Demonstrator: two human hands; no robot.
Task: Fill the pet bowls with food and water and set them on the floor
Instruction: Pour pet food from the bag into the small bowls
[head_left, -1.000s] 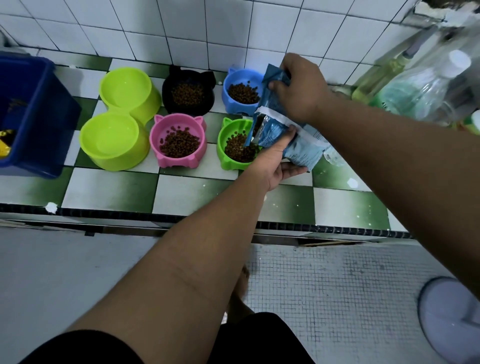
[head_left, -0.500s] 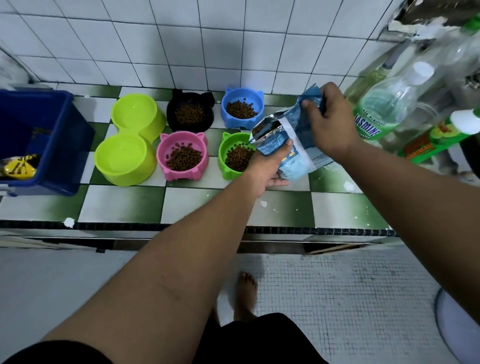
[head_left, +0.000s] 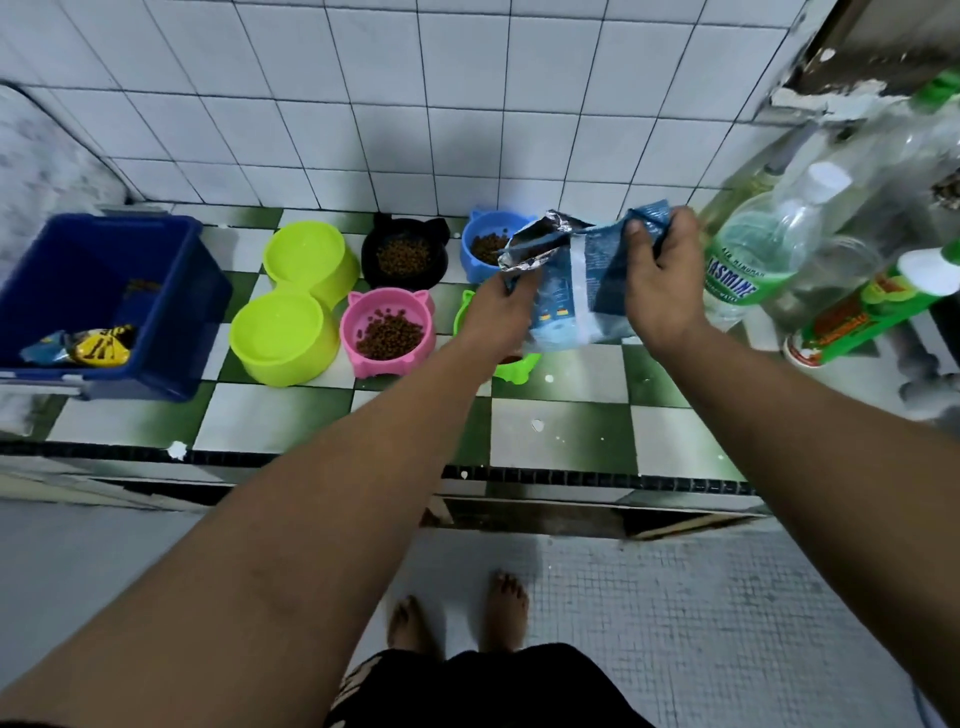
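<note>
Left hand (head_left: 493, 312) and right hand (head_left: 657, 275) both grip our opened kibble bag (head_left: 576, 280); feeding step near done, yellow-green double bowl (head_left: 296, 301) awaits water next.

The food bag (head_left: 582, 291) is thin, crinkled plastic film, blue and glossy outside with a shiny silver foil lining at its torn mouth. The lime double bowl (head_left: 296, 306), pink bowl (head_left: 388, 332), black bowl (head_left: 405, 254) and blue bowl (head_left: 488, 244) look like smooth moulded plastic with a soft sheen, as does the dark blue bin (head_left: 104, 306), and the kibble in them is matt and rough. The table (head_left: 561, 436) is glazed green-and-white tile, the wall (head_left: 363, 104) glossy white tile, the water bottle (head_left: 753, 260) clear plastic.
</note>
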